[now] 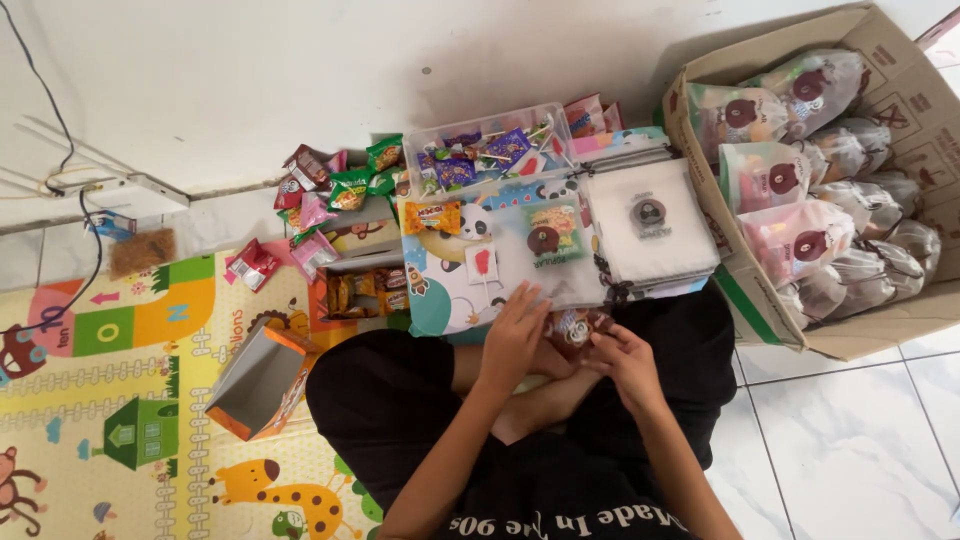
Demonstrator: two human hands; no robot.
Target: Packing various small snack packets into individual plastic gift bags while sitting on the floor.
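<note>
Small snack packet (572,330), brown with a round pale label, sits low at centre frame, just above the person's lap, pinched between the fingers of both hands. Left hand (515,335) curls over its left edge; right hand (628,362) closes on its right side from below. How firm the hold is cannot be told.

Risks, as judged: the packet could slip from so light a hold and drop into the lap. The flat pile of clear bags (652,225) at 12 o'clock overhangs its support and may slide if nudged by a wrist.

Packaging noted:
- Cardboard box (880,330) at 2 o'clock, filled with tied clear bags, each bearing a round brown label.
- Clear plastic tub (425,140) at 11 o'clock, holding purple and green wrapped sweets and lollipops.
- Loose red, pink and green sachets (330,190) at 10 o'clock on the floor.
- Open orange carton (262,380) at 9 o'clock on the play mat (110,440).
</note>
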